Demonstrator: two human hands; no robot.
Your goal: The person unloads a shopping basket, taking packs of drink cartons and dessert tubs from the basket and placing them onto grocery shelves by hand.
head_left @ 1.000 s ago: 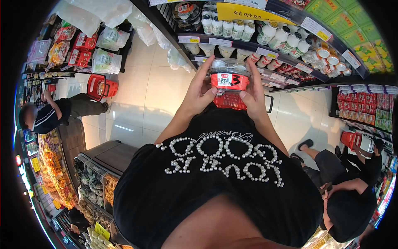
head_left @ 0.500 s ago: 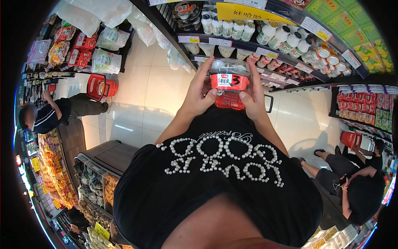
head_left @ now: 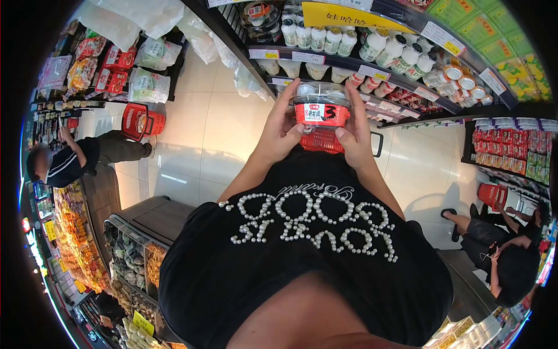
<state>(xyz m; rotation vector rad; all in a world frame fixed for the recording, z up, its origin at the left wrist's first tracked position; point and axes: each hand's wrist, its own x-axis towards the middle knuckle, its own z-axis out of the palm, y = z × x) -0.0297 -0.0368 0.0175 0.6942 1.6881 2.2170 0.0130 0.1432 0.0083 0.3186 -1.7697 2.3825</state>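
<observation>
Between both hands is a round plastic food tub (head_left: 321, 111) with a clear lid, a dark base and a red label bearing a large 3. My left hand (head_left: 280, 132) wraps its left side, thumb at the lower edge. Along the opposite side, my right hand (head_left: 357, 134) grips it the same way. The tub is upright, its label facing me. Just below and behind it, part of a red shopping basket (head_left: 323, 143) shows. What is inside the tub cannot be made out clearly.
Ahead stands a chilled shelf (head_left: 343, 58) with white bottles (head_left: 318, 39), cups and price tags. A person (head_left: 72, 160) with a red basket (head_left: 142, 122) is at the left. More people (head_left: 508, 262) stand at the right. Bins of dry goods (head_left: 125, 247) are at the lower left.
My hands and the tub are almost still. At the right, the nearest person has moved a little farther right, away from me.
</observation>
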